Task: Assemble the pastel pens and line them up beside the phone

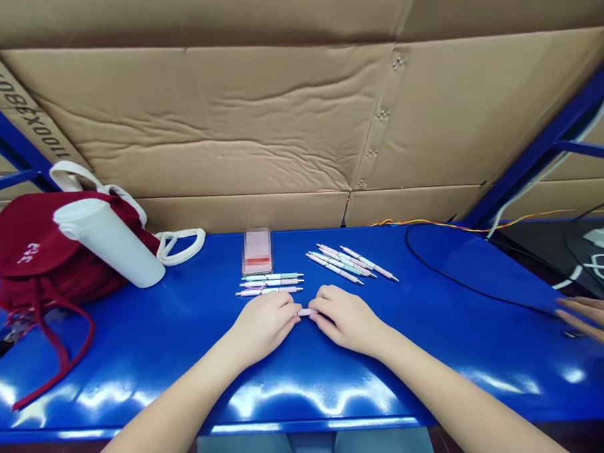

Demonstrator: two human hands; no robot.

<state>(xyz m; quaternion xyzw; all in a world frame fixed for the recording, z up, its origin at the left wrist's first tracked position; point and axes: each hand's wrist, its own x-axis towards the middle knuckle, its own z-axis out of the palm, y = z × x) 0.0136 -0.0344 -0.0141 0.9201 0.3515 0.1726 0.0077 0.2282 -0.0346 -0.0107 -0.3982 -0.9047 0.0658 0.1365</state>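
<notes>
Between my two hands a pale pink pen (306,312) lies level, with only its short middle part showing. My left hand (267,321) is closed around one end, and my right hand (346,317) pinches the other. Just beyond my left fingers, several pens (272,283) in pink, white and mint rest side by side. Farther off to the right is a loose, overlapping pile of similar pens (351,262). A pink phone-like rectangle (258,251), partly blurred, sits behind the row of pens.
At the left, a dark red bag (68,257) has a white bottle (110,241) leaning on it. A black cable (465,286) crosses the blue table (413,382) on the right. Another person's hand (596,317) is at the right edge. Cardboard (257,121) stands behind.
</notes>
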